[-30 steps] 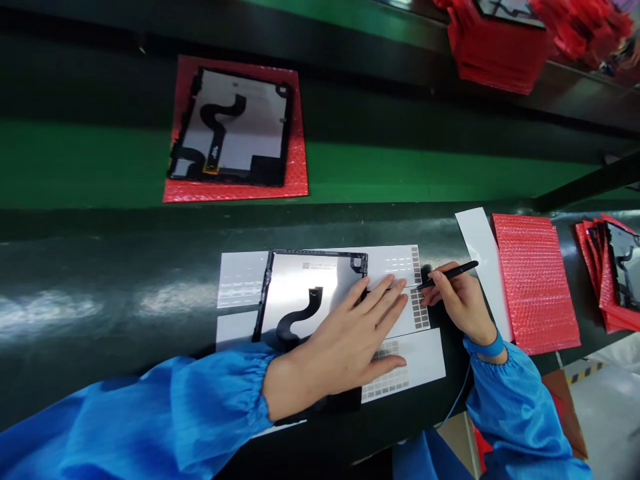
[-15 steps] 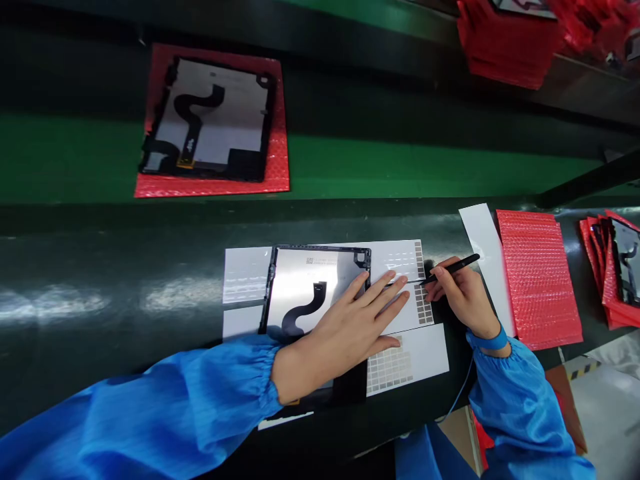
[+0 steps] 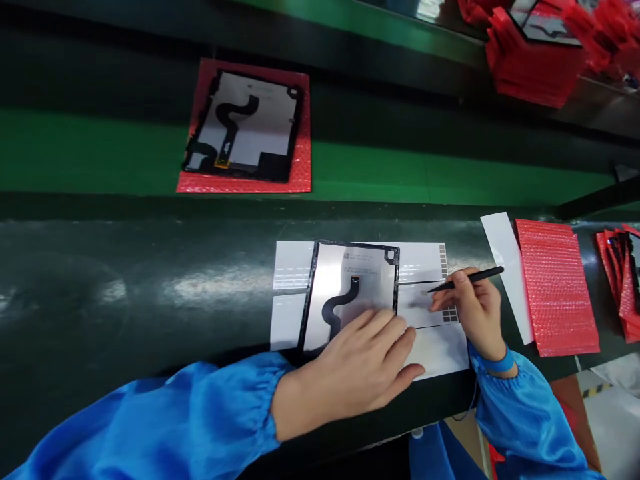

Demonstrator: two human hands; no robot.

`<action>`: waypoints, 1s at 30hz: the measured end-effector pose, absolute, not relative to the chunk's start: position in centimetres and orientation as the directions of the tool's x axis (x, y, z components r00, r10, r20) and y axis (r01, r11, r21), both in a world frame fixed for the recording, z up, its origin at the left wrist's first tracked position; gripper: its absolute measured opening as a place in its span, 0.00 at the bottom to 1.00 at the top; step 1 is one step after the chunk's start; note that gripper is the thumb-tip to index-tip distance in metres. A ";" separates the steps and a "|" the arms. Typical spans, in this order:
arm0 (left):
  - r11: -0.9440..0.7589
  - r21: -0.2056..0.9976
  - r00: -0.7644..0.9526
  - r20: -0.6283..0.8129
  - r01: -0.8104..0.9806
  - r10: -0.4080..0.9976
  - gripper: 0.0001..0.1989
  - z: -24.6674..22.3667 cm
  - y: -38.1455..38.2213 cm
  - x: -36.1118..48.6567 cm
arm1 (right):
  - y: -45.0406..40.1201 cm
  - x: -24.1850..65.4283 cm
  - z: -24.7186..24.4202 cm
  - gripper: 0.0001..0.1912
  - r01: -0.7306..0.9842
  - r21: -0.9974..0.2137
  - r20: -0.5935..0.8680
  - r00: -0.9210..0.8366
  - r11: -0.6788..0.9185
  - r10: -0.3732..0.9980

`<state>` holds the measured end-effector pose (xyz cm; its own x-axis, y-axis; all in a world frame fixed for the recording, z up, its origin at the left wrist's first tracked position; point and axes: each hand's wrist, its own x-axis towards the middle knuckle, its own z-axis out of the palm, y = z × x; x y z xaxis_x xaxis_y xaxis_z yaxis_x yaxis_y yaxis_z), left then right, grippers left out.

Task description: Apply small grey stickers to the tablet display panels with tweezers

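Observation:
A tablet screen panel (image 3: 327,273) with a silvery back, black frame and curved black ribbon cable lies face down on white sticker sheets (image 3: 420,300). My left hand (image 3: 357,363) rests over its lower right part and hides that corner; the fingers are slightly bent and hold nothing. My right hand (image 3: 475,310), wearing a blue wrist strap, grips slim black tweezers (image 3: 475,277) between thumb and fingers. Their pointed tip hovers over the sheets, just right of the panel. Small grey stickers (image 3: 443,260) form a column along the right edge of the upper sheet.
On the green ledge behind, another screen panel (image 3: 255,130) lies on a red bubble bag (image 3: 300,160). To the right are a white strip (image 3: 505,267), a red bubble-bag stack (image 3: 557,287) and more bagged panels (image 3: 615,267). Red bags (image 3: 530,67) fill the upper right shelf.
My left hand has slid down the panel and its fingers have drawn closer together. My right hand has lifted the tweezers from the sticker columns. The whole view has shifted.

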<state>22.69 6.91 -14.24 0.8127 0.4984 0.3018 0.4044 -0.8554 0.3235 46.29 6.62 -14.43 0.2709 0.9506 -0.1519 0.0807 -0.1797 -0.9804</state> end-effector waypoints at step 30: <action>-0.803 0.201 0.816 0.028 0.562 0.578 0.25 -16.3 7.7 23.9 | 7.8 45.4 -18.1 0.18 0.017 -0.954 -0.298 0.048 -0.299 0.953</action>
